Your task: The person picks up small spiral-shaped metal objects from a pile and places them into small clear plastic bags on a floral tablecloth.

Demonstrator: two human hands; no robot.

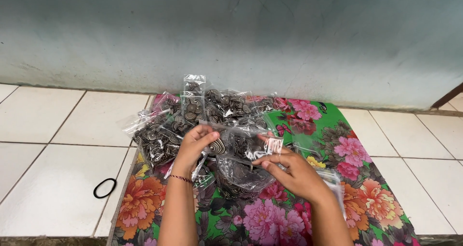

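Both hands are up over the middle of a floral cloth [366, 198] spread on the tiled floor [48, 178], holding one small clear bag [241, 142] between them. The left hand [193, 145] has its fingers [205, 135] pinched on the bag's left end, and the right hand [294, 171] has its fingers [270, 161] closed narrow on the right end, so the bag is stretched flat and level between the two. Held like that, the top edge stays taut, which looks to me like a good way to line up or press a seal strip, though that's just my read.

Right behind and under the held bag sits a heap of bags [193, 116] stuffed with small black-and-white swirly pieces, leaning against the wall [241, 34], which probably keeps them from sliding off the cloth. A loose open bag [241, 178] of the same stuff sits just below the hands, within easy reach.

A black hair tie [104, 188] lies well apart on the tiles to the left.

Hard to tell: what the swirly pieces actually are, since the plastic glare blurs them. I also can't say whether the held bag is full or sealed. There's a stack of something clear by the right wrist, mostly hidden by the arm. The cloth's near edge is cut off by the frame.
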